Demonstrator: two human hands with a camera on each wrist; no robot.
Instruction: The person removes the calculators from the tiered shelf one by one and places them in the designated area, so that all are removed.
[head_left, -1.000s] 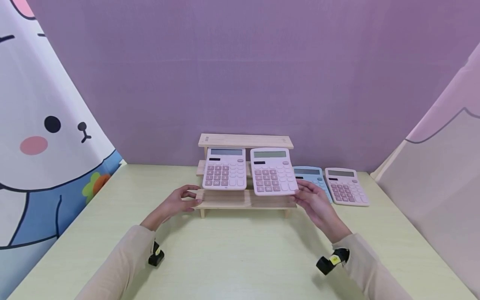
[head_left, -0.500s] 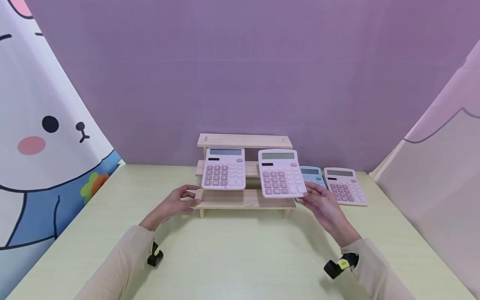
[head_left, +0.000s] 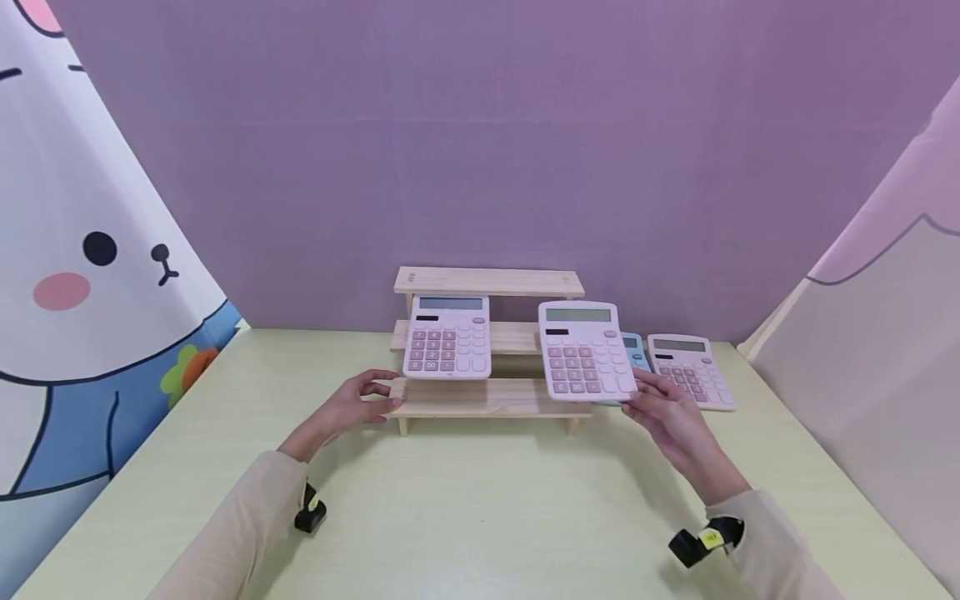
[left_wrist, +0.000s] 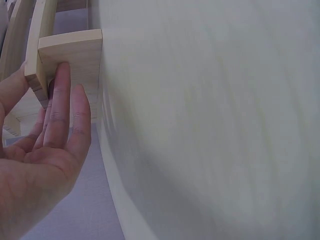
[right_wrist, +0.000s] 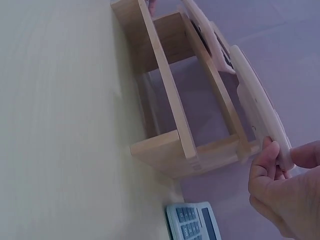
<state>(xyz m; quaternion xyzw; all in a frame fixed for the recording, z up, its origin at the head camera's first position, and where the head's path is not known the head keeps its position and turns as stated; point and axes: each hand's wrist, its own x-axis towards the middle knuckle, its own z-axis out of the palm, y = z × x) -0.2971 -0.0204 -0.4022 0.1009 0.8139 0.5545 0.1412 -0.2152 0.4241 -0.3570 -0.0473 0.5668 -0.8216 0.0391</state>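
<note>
With thumb and fingers, my right hand (head_left: 675, 421) pinches a pink calculator (head_left: 585, 350) by its lower right corner. The right wrist view shows this calculator (right_wrist: 260, 97) from the side, raised apart from the wooden rack. My left hand (head_left: 352, 412) grips the left end of the rack's lowest shelf (head_left: 487, 398). In the left wrist view, the thumb lies on the shelf's edge (left_wrist: 35, 70) and the fingers (left_wrist: 59, 110) reach underneath. A second pink calculator (head_left: 447, 337) leans on the left part of the stepped rack, facing me.
On the table (head_left: 480, 508) right of the rack lies a blue calculator (head_left: 636, 350), partly covered by the held one. Another pink calculator (head_left: 693, 371) lies beside it. The rack's top shelf (head_left: 487, 281) stands before a purple backdrop (head_left: 480, 150).
My right hand has moved to the right with the pink calculator, away from the one on the rack. More of the blue calculator is now covered. My left hand keeps its place.
</note>
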